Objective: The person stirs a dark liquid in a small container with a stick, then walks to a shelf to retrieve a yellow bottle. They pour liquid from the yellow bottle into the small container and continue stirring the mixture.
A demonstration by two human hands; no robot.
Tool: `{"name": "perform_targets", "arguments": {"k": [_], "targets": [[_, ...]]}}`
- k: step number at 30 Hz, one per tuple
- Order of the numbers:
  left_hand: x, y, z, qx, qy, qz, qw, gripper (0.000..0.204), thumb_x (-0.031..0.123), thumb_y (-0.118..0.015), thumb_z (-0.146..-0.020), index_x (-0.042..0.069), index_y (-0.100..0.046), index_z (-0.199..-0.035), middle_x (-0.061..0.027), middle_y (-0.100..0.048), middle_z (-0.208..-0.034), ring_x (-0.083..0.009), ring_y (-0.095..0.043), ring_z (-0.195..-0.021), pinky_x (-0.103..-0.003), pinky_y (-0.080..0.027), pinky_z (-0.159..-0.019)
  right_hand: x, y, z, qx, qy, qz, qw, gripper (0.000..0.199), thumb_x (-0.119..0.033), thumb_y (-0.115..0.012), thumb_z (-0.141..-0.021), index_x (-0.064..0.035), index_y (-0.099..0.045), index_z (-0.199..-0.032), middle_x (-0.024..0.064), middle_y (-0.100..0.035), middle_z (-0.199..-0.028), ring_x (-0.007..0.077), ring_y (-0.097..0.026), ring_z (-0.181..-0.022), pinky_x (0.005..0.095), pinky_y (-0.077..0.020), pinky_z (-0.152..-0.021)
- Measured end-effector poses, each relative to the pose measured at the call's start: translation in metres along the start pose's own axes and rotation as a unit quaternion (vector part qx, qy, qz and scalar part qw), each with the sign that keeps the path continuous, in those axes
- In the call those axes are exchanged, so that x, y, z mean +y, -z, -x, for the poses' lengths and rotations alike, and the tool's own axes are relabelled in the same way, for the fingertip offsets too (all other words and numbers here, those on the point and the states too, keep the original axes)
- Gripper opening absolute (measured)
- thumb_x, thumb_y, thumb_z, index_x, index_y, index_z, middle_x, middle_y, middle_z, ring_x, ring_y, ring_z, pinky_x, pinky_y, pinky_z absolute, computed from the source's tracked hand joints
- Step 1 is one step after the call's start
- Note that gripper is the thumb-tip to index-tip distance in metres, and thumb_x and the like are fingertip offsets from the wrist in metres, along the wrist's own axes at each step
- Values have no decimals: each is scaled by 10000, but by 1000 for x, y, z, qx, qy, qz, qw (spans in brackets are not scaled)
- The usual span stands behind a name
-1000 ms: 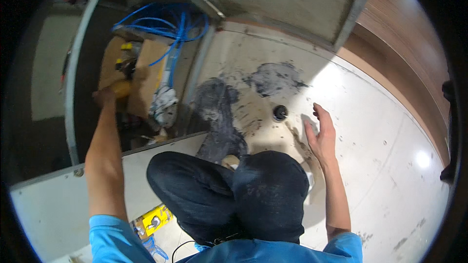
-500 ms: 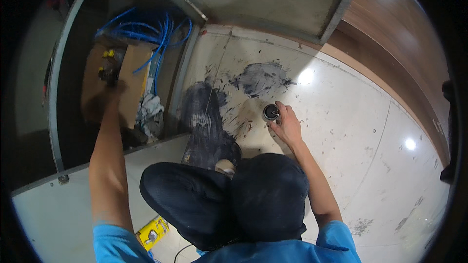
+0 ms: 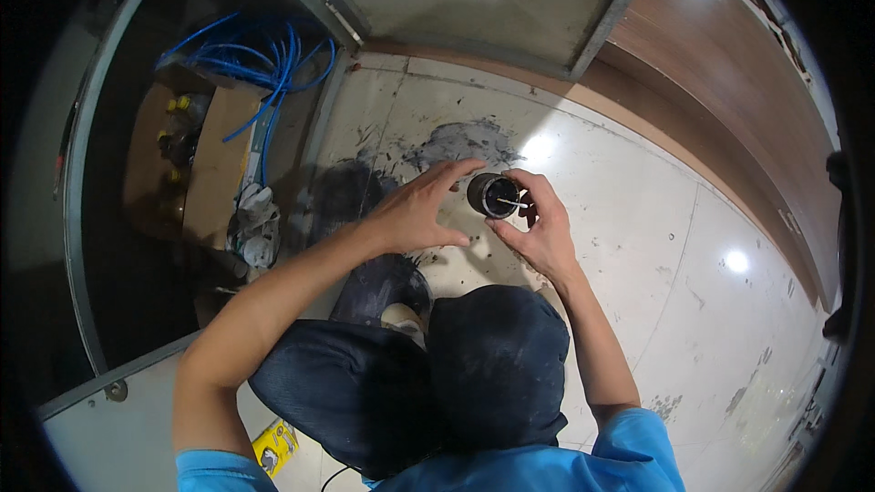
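My right hand [image 3: 544, 235] grips a small dark round jar [image 3: 477, 193] from its right side, thumb below and fingers curled past the rim. The jar is tilted, its mouth facing me, and its inside looks black. A thin pale stick [image 3: 512, 204] pokes out over the rim toward my right fingers. To the left of the jar, my left hand [image 3: 412, 214] is open, thumb and fingers spread apart. It comes close to the jar, with a gap between them, and holds nothing.
Left, an open cabinet holds a cardboard box [image 3: 219, 159] of yellow-capped bottles [image 3: 185, 132], blue tubing [image 3: 287, 64] and a crumpled rag [image 3: 258, 219]. Dark smears [image 3: 469, 141] mark the floor tiles. A yellow packet [image 3: 275, 448] lies by my left knee. Wooden panelling [image 3: 720, 118] runs along the right.
My left hand has come out of the cardboard box, moving right to beside the jar. The jar in my right hand is now tilted more toward me, and the stick shows more clearly.
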State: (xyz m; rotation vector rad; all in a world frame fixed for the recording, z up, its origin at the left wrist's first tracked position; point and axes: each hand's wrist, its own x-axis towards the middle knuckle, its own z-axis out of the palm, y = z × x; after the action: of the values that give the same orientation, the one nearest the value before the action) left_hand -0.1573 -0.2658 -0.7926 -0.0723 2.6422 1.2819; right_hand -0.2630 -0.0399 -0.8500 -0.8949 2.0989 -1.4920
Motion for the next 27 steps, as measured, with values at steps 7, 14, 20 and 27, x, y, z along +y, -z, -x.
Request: {"name": "perform_targets", "arguments": {"k": [7, 14, 20, 27], "targets": [[16, 1, -15, 79, -41, 6, 996, 811, 195, -970, -757, 118, -580, -1463, -91, -684, -1368, -259, -699, -1185, -418, -566, -1029, -47, 20, -6, -5, -2, -8, 1000, 692, -164, -938, -781, -63, -643, -1398, 79, -679, -1245, 182, -634, -900, 321, -547, -782], [20, -7, -13, 121, -43, 70, 989, 692, 211, -971, -753, 134, -629, -1349, -88, -701, -1280, -287, -690, -1196, -422, -571, -992, -65, 34, 8, 61, -13, -34, 997, 563, -207, -914, -865, -53, -663, -1345, 75, -690, -1077, 150, -599, -782, 291, -527, -703], [24, -17, -12, 106, -36, 71, 991, 720, 175, -976, -750, 142, -638, -1385, -40, -700, -1301, -209, -701, -1123, -366, -560, -933, -72, 37, 16, 92, 24, 92, 991, 134, -102, -789, -963, -21, -730, -1052, 75, -688, -879, 159, -633, -702, 307, -497, -617], [23, -23, -8, 94, -59, 43, 993, 708, 193, -976, -764, 133, -634, -1380, -58, -691, -1290, -242, -685, -1159, -380, -557, -935, -79, 42, 14, 61, 62, 167, 982, 148, -135, -799, -931, -33, -736, -1018, 119, -681, -869, 277, -711, -733, 393, -560, -649]]}}
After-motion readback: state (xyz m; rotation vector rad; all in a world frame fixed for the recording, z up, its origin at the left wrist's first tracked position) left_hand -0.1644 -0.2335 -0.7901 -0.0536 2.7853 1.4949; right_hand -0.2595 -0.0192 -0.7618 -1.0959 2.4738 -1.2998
